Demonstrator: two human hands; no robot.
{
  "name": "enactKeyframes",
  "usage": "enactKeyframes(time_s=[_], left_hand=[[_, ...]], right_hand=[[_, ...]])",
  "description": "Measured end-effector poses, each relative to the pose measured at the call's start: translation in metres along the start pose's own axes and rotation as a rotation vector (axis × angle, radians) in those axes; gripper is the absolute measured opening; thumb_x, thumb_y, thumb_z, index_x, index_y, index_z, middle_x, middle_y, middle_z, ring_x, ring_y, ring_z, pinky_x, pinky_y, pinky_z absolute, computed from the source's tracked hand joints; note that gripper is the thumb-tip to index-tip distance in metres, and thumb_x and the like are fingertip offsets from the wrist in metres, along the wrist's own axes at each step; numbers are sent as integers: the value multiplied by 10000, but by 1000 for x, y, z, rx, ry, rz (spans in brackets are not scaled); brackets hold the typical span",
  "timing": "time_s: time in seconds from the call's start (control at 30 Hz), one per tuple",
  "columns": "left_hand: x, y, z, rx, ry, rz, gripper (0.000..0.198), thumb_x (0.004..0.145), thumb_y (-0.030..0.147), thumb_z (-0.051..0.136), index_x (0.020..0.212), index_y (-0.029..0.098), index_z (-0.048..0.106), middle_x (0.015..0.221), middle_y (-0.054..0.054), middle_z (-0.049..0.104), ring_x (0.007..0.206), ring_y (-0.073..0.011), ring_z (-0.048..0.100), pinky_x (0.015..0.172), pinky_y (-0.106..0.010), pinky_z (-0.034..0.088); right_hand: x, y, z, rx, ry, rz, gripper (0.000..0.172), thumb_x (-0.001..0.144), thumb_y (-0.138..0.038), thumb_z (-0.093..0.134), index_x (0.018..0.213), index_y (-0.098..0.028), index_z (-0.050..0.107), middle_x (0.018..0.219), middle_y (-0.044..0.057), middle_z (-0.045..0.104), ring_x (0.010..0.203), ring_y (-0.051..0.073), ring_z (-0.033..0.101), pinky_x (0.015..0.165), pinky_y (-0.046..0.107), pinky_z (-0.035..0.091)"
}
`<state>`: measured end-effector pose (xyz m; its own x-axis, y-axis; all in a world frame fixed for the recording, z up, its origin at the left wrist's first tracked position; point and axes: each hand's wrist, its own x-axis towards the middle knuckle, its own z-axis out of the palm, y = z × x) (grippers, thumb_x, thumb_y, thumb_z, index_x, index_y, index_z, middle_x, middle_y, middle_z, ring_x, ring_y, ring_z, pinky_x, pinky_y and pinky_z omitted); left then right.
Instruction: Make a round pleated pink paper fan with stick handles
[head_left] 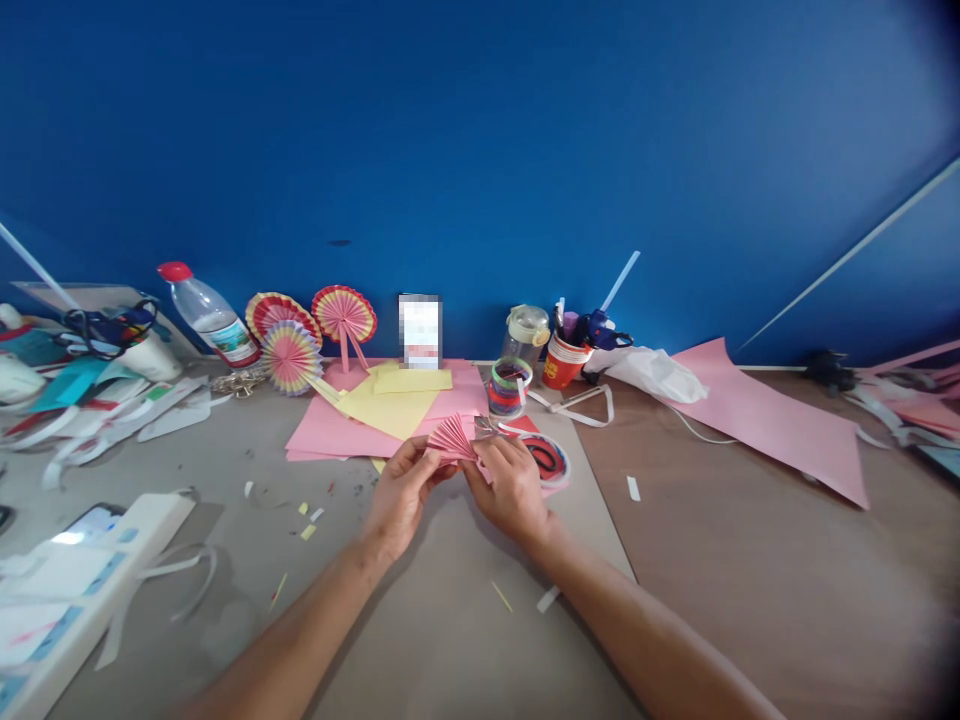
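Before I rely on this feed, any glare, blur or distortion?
Head view: glare whitens part of the phone at left; the upright screen is pixelated; the right edge darkens and blurs; things toward the sides look stretched. Head view, centre: pleated pink paper between left hand and right hand shows its folds.

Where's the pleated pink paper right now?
The pleated pink paper is just below the middle of the head view, held between the left hand and right hand, nearer the camera than the larger yellow sheet.
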<state>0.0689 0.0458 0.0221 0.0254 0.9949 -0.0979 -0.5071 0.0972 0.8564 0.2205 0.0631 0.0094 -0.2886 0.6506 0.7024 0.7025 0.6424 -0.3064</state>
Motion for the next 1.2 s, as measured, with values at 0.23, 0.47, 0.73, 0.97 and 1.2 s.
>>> enactKeyframes(time_s=[0.23, 0.47, 0.73, 0.97, 1.2], left_hand=[[3, -1, -2, -108, 0, 9, 334, 794, 461, 615, 888, 145, 670, 841, -60, 700, 722, -154, 629, 739, -322, 512], [8, -4, -9, -19, 93, 79, 309, 782, 439, 636, 890, 152, 670, 877, -56, 698, 776, -158, 634, 761, -301, 496], [0, -5, -9, 141, 95, 195, 336, 746, 392, 696, 995, 176, 634, 940, -58, 673, 881, -178, 612, 816, -287, 448], [0, -2, -6, 151, 17, 149, 391, 742, 425, 691, 1011, 146, 632, 954, -84, 683, 853, -197, 629, 819, -321, 468], [0, 0, -1, 184, 49, 116, 228, 749, 329, 702, 874, 140, 675, 835, -49, 690, 775, -143, 613, 773, -277, 477]], right_hand=[[-1, 1, 1, 44, 14, 30, 140, 908, -251, 480, 832, -174, 568, 734, 55, 631, 693, 183, 547, 663, 301, 367], [-1, -3, 3, 227, 26, 178, 175, 894, -234, 493, 741, -182, 560, 677, 28, 607, 651, 157, 535, 623, 268, 385], [-2, -4, 3, 247, 41, 224, 191, 882, -242, 511, 700, -190, 540, 640, 13, 586, 623, 148, 523, 615, 260, 378], [-1, -5, 2, 69, 60, 50, 161, 898, -232, 495, 750, -189, 540, 629, 10, 582, 594, 147, 508, 624, 287, 342], [0, -8, -2, 21, 14, -13, 143, 907, -224, 474, 795, -179, 550, 660, 21, 598, 619, 147, 524, 668, 302, 336]])
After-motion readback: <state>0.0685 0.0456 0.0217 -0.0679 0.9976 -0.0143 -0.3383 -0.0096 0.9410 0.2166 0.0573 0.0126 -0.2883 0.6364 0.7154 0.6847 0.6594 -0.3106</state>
